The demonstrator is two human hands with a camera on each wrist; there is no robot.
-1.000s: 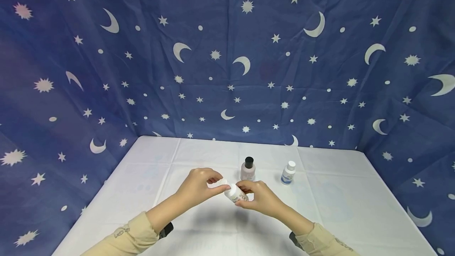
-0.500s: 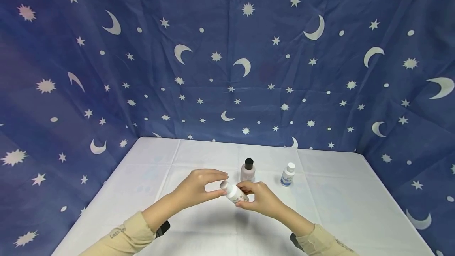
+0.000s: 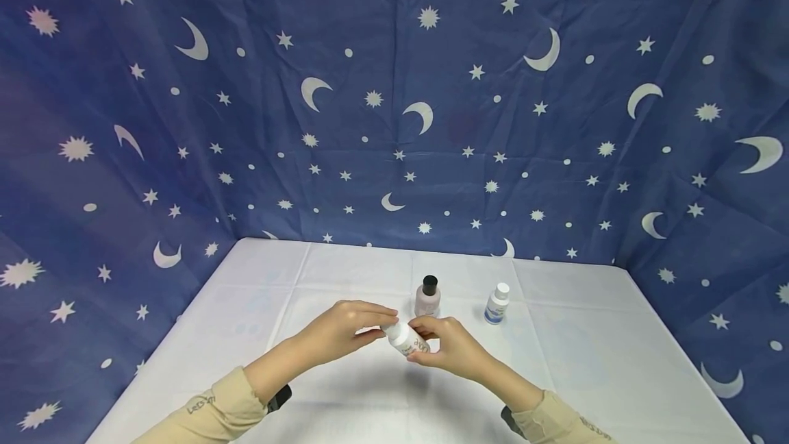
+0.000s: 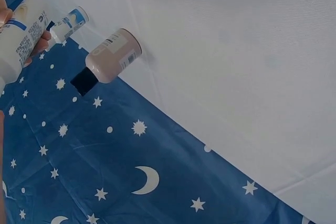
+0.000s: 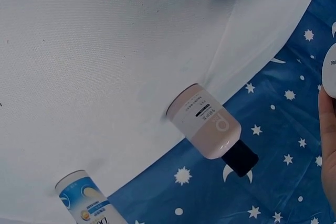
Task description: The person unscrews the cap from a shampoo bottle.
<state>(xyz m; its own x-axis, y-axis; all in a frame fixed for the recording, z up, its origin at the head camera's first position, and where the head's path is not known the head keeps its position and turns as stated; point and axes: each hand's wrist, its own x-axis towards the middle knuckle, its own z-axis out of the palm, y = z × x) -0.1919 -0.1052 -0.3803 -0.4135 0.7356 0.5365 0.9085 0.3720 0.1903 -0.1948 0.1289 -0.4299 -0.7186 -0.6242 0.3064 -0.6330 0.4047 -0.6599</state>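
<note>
My right hand [image 3: 455, 350] grips a small white Dove bottle [image 3: 408, 340] by its lower body, above the table. The bottle is tilted, its white cap [image 3: 392, 328] towards the upper left. My left hand [image 3: 345, 329] has its thumb and fingers round that cap, covering part of it. In the left wrist view, printed text and a blue stripe show on the held bottle [image 4: 23, 34]. The right wrist view shows only the round base [image 5: 330, 72] of it, beside the right hand [image 5: 329, 140].
A pinkish bottle with a black cap [image 3: 428, 298] stands just behind the hands. Further right stands a white and blue bottle [image 3: 496, 304]. The white-covered table [image 3: 333, 273] ends at a blue curtain [image 3: 370, 122] with moons and stars.
The left fingers come off the cap, spread apart half a second ago, and now close round it again. The right hand keeps its hold on the tilted bottle.
</note>
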